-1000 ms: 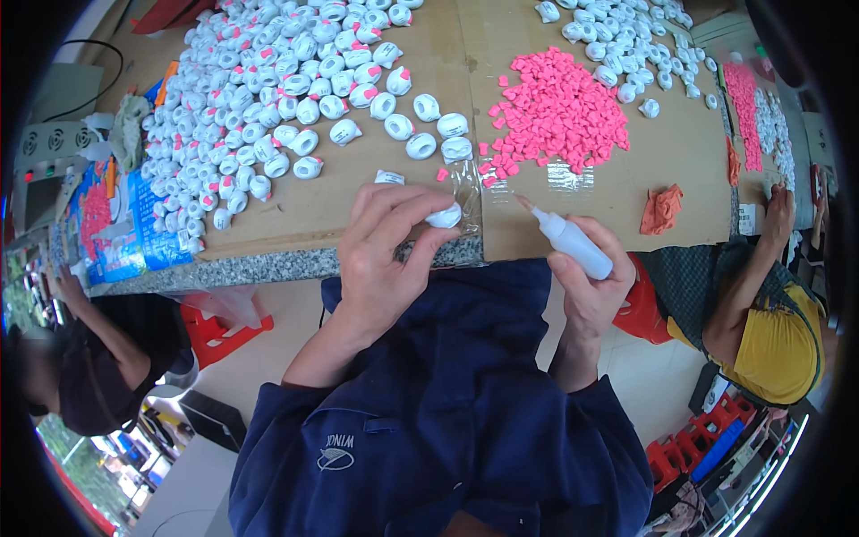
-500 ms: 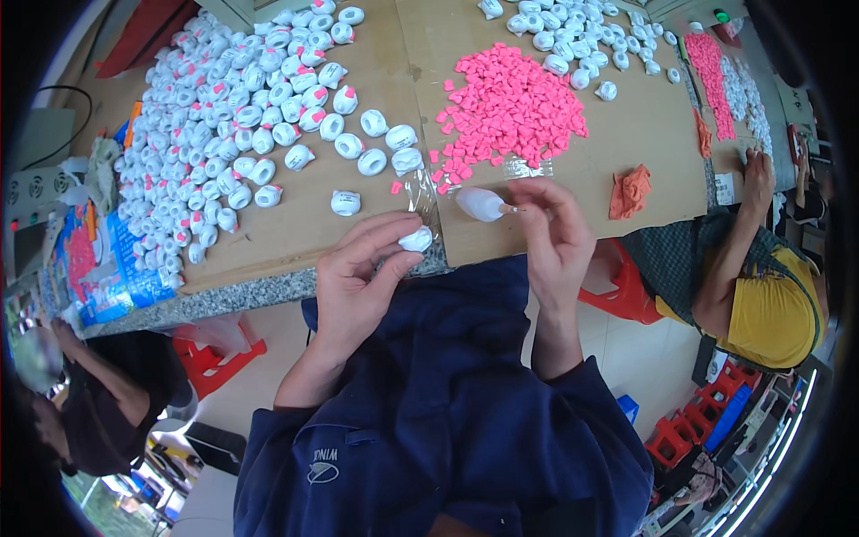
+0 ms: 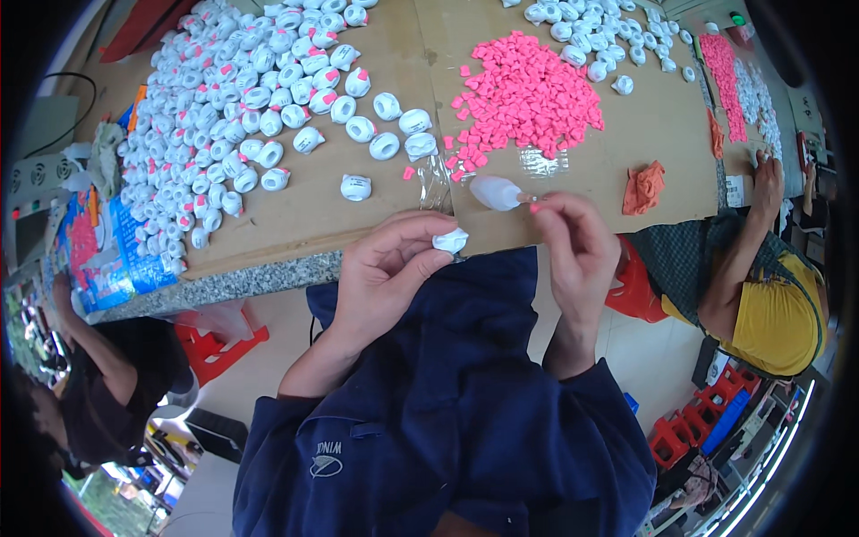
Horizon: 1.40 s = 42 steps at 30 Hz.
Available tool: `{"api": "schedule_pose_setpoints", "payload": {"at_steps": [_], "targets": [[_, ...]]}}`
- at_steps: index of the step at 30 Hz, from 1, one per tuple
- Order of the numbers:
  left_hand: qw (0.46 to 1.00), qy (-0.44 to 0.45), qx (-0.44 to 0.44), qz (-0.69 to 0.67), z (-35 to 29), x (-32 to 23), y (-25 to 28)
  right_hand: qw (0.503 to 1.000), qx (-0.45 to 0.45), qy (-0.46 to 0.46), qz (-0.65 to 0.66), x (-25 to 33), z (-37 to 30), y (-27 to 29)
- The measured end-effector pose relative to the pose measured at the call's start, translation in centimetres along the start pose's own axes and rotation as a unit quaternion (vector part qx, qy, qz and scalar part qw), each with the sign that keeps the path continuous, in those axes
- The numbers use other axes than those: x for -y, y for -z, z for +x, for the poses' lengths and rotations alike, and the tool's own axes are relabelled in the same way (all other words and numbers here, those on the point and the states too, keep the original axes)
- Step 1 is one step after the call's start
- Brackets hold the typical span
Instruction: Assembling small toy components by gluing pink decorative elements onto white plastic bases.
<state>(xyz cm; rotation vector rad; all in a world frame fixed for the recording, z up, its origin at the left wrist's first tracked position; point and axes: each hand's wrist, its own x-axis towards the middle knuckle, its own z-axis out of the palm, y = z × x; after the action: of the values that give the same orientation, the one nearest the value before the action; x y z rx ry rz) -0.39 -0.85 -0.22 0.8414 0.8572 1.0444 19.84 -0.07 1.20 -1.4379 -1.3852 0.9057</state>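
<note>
My left hand [image 3: 394, 268] pinches a small white rounded plastic part [image 3: 450, 240] between thumb and fingers, just above the table's front edge. The thumb and fingertips of my right hand [image 3: 582, 246] are closed on a small pink piece [image 3: 535, 208]. That piece is right at the thin tip of a translucent white squeeze bottle [image 3: 495, 192], which lies on its side on the cardboard. Beyond the bottle spreads a pile of pink pieces [image 3: 537, 98]. One white part [image 3: 355, 187] lies alone, beyond my left hand.
Many white ring-shaped parts [image 3: 259, 98], several with pink pieces on them, cover the table's left side. More white parts [image 3: 591, 36] lie at the back right. An orange cloth [image 3: 642, 188] rests right of my right hand. People sit at both sides, one in a yellow shirt [image 3: 778, 313].
A pink piece now shows in my right fingertips at the bottle's tip. My left hand has moved slightly right with the white part, which is turned differently. The whole view has shifted a little.
</note>
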Motion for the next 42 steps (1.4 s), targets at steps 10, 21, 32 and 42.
{"api": "schedule_pose_setpoints", "payload": {"at_steps": [10, 21, 32, 42], "targets": [[0.990, -0.016, 0.037, 0.138, 0.3, -0.1, -1.1, 0.985, 0.137, -0.060, 0.086, 1.5, -1.6, -1.6], [0.978, -0.094, -0.007, 0.185, 0.1, 0.1, -1.9, 0.996, 0.049, 0.076, 0.003, 0.6, -1.6, -2.1], [0.953, -0.138, 0.003, 0.271, -0.2, 0.0, -1.4, 0.996, 0.019, 0.078, 0.043, -0.1, -2.3, -3.2], [0.883, -0.185, -0.125, 0.413, 1.2, -1.2, 2.1, 1.000, -0.029, 0.002, 0.011, -0.3, -2.2, -2.0]]}}
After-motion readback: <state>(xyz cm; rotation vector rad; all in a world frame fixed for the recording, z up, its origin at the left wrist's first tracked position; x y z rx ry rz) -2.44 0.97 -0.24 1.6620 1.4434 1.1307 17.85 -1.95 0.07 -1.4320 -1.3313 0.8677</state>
